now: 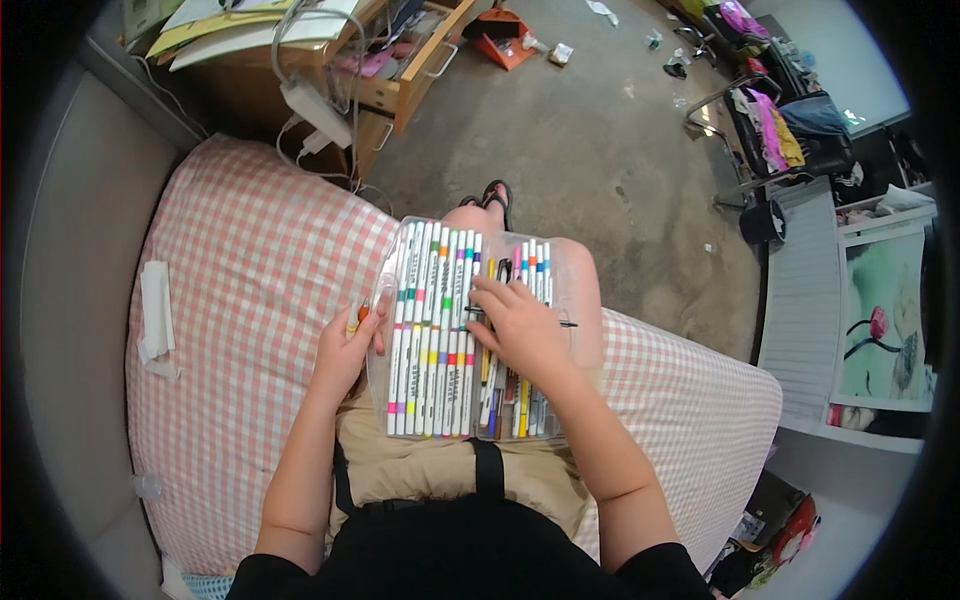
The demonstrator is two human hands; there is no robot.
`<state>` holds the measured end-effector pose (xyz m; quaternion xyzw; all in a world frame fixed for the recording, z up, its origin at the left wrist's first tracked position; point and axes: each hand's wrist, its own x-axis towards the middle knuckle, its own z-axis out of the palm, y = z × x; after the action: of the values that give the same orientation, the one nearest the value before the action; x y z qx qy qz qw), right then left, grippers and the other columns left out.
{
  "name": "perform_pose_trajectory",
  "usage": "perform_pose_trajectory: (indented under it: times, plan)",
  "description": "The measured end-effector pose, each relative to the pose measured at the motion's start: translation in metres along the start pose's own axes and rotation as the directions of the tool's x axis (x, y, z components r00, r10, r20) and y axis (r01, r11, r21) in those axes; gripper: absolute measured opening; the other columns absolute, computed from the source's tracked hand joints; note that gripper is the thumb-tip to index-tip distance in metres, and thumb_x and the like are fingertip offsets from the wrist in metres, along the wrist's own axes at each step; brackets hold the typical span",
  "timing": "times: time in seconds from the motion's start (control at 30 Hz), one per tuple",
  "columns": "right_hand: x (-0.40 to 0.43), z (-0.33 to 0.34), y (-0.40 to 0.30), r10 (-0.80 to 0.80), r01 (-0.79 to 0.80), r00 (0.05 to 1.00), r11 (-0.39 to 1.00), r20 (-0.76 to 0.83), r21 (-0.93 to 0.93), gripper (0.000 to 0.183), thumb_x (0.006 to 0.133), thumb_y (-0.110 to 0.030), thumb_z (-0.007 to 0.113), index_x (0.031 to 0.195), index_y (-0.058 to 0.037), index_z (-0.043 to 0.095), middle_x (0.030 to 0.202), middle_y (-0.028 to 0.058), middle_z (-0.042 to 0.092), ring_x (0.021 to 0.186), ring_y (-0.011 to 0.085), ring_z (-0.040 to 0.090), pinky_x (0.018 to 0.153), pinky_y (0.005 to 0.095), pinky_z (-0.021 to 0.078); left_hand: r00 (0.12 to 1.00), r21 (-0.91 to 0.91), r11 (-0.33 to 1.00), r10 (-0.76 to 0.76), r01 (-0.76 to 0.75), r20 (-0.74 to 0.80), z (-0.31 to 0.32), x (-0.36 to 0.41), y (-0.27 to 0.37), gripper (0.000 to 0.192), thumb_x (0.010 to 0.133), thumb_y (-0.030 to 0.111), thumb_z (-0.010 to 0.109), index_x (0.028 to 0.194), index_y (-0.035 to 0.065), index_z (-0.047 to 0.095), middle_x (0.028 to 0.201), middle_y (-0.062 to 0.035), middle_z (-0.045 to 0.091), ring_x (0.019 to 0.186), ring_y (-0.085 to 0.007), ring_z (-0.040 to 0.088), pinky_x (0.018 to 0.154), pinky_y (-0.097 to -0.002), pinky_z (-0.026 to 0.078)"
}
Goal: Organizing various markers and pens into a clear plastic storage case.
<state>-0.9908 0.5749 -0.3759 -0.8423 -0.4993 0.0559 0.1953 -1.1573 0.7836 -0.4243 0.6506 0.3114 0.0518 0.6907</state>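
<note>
On my lap lies an opened clear plastic marker case (379, 379). Its left half holds two rows of white-barrelled markers (442, 360) with coloured bands. Markers and pens (523, 412) of mixed colours fill the right half less evenly. My left hand (346, 349), beside the case's left edge, grips what look like pens (363, 310), one with an orange part; the fingers hide most of them. My right hand (517, 326) rests palm down over the right half, fingers bent. A thin black pen (570, 325) sticks out beneath it; whether the fingers hold that pen is hidden.
I sit on a bed with a pink checked sheet (247, 247); a white paper roll or tissue (157, 311) lies at left. Ahead stand a wooden desk with an open drawer (427, 64), a hanging power strip (315, 112) and an orange dustpan (504, 37). A chair (814, 154) holds clothes.
</note>
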Motion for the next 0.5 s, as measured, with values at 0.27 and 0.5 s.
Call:
perform_pose_trajectory:
  times: [0.27,0.5]
  plan:
    - [-0.006,-0.005,-0.003,-0.026,0.028,0.999,0.998,-0.041,0.048,0.037,0.082,-0.012,0.066,0.116,-0.0008,0.059,0.125,0.0111,0.058,0.102,0.028,0.058,0.081,0.0377,0.0544,1.0,-0.025,0.999,0.022,-0.022,-0.018,0.005,0.0,0.009,0.023,0.1,0.019,0.053,0.108,-0.0003,0.063,0.066,0.0007,0.057,0.063,-0.0063,0.052,0.06,-0.0201,0.038]
    - [-0.022,-0.086,-0.022,-0.064,0.081,0.966,0.995,-0.251,0.06,0.036,0.081,-0.006,0.065,0.116,-0.0003,0.06,0.116,0.0154,0.058,0.098,0.0308,0.06,0.078,0.0396,0.0507,1.0,-0.046,0.999,0.019,-0.02,-0.014,0.0,-0.002,0.004,0.021,0.1,0.018,0.054,0.106,0.0003,0.063,0.067,0.0003,0.057,0.064,-0.0063,0.052,0.064,-0.0206,0.04]
